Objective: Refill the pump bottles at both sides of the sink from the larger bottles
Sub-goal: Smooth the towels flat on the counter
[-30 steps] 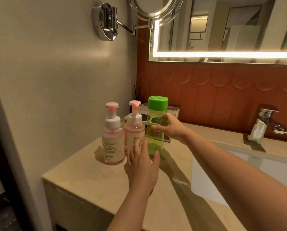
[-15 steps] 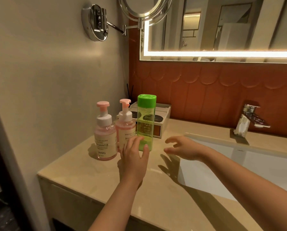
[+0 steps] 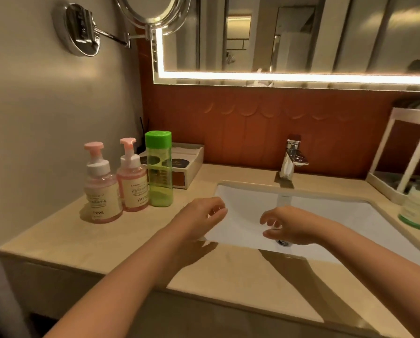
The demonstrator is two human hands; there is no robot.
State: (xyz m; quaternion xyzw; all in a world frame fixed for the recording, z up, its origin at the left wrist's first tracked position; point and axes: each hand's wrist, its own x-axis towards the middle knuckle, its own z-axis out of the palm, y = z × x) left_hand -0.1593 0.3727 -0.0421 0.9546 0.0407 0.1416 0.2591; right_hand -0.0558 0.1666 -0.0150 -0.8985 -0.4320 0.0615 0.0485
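Observation:
Two pink pump bottles (image 3: 103, 189) (image 3: 133, 181) stand side by side on the beige counter (image 3: 57, 237) left of the sink (image 3: 350, 215). A tall green bottle (image 3: 159, 173) with a green cap stands upright just right of them. At the far right edge a pale green bottle (image 3: 419, 206) is partly cut off. My left hand (image 3: 200, 217) hovers over the sink's left rim, fingers loosely curled, holding nothing. My right hand (image 3: 285, 225) hangs over the basin near the drain, also holding nothing.
A chrome tap (image 3: 292, 157) stands behind the basin. A white and brown box (image 3: 188, 164) sits behind the green bottle. A white rack (image 3: 396, 152) stands at the back right. A round mirror on an arm (image 3: 121, 23) sticks out from the left wall.
My right hand let go of the green bottle, which now stands on the counter. Both hands drew away to the right and now hang over the sink. The view swung right.

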